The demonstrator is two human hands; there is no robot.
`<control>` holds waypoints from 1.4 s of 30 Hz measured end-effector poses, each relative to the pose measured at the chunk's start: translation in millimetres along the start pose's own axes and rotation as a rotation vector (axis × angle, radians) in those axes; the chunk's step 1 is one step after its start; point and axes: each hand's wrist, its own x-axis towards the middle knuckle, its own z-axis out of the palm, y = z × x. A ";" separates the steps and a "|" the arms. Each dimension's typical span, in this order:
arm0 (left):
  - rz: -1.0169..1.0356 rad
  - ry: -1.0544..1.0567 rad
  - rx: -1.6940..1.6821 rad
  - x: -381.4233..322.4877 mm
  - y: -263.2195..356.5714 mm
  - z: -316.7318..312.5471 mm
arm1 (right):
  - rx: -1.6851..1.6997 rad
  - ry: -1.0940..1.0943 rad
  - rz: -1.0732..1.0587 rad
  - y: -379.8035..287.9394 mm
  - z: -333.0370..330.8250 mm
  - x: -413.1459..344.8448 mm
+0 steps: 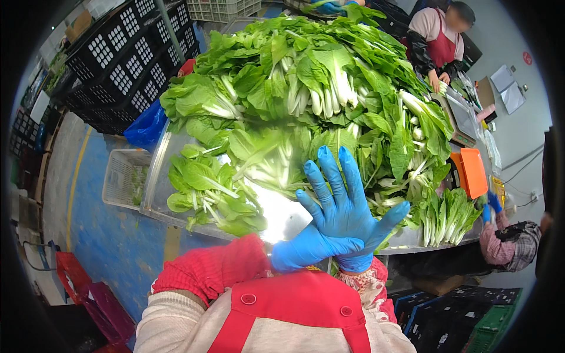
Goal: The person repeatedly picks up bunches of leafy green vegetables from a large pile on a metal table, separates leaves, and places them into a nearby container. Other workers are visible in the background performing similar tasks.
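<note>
My right hand (342, 207), in a blue disposable glove, is held up over the near table edge, palm towards me and fingers spread. Nothing lies in it. My left hand (304, 249), gloved alike, grips the lower part of the right glove. One digit crosses the heel of the right palm; its other fingers are hidden. Beyond the hands a large heap of leafy greens with white stalks (333, 84) covers much of the metal table (282, 218). A smaller pile of greens (212, 189) lies to the left, and an upright bunch (448, 218) sits at the right.
A white plastic basket (126, 178) stands on the floor at the left, near a blue bag (147, 125) and stacked black crates (128, 57). On the right are a scale (459, 117) and an orange tray (473, 172). Several co-workers, including one person (437, 39), stand around the table.
</note>
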 end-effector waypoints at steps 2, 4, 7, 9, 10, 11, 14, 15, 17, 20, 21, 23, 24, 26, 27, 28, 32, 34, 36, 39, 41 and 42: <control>0.005 -0.014 0.067 -8.4 13.0 -9.6 | 0.089 0.086 -0.017 7.6 -0.7 3.1; 0.050 0.000 -0.021 -4.1 13.5 -24.8 | 0.061 0.113 -0.018 11.4 2.2 4.5; 0.086 -0.039 -0.239 9.9 11.3 -48.8 | -0.114 0.105 0.014 18.2 5.8 2.0; 0.018 -0.215 -0.194 -2.6 52.5 -29.5 | -0.208 0.141 0.053 25.3 11.3 -1.2; 0.153 -0.036 0.065 3.3 27.8 -28.8 | -0.146 0.152 0.031 25.2 14.4 -0.9; 0.277 0.142 0.321 19.1 -17.0 -23.4 | -0.133 0.133 0.011 24.3 16.6 -0.3; 0.235 0.237 0.185 3.4 -8.7 -7.6 | -0.075 0.130 -0.055 20.8 20.7 6.9; 0.187 0.164 -0.001 1.4 -10.4 -8.5 | -0.100 0.063 -0.058 20.5 19.8 13.5; 0.111 0.068 -0.180 -6.1 -6.3 -10.1 | -0.054 0.068 -0.049 23.2 22.6 20.0; 0.015 -0.122 -0.001 -24.0 12.8 -16.3 | 0.071 0.132 -0.088 24.7 1.0 31.6; -0.024 -0.117 0.127 -27.5 7.6 -23.8 | -0.146 0.245 -0.106 24.9 -11.1 40.2; -0.120 -0.122 0.387 -32.8 -10.5 -44.6 | -0.583 0.477 -0.159 26.0 -44.1 51.5; -0.042 -0.039 0.364 -39.4 -17.7 -61.2 | -0.810 0.479 -0.198 35.7 -58.0 53.9; 0.356 0.165 1.142 -56.1 -4.8 -98.7 | -1.236 0.441 -0.176 55.5 -100.4 49.2; 0.315 0.186 1.506 -62.4 -2.6 -121.4 | -1.578 0.250 -0.105 63.5 -106.9 50.8; 0.251 0.190 1.592 -70.7 8.0 -133.4 | -1.883 0.127 -0.110 76.9 -112.8 57.3; 0.106 0.161 1.817 -98.6 -3.4 -182.9 | -2.455 -0.045 -0.304 136.2 -130.2 91.4; 0.181 0.135 1.850 -105.9 -11.2 -203.4 | -2.442 -0.017 -0.218 145.7 -149.3 99.3; 0.238 0.092 1.853 -109.1 -8.1 -214.2 | -2.483 -0.013 -0.262 140.1 -157.0 99.6; 0.247 0.006 1.691 -111.5 9.9 -223.7 | -2.476 -0.074 -0.281 131.2 -140.5 75.0; 0.314 0.098 1.394 -112.0 21.3 -227.2 | -2.403 -0.128 -0.230 134.5 -106.6 47.9; 0.283 0.150 1.222 -111.5 27.5 -227.3 | -2.428 -0.211 0.037 136.8 -95.8 30.1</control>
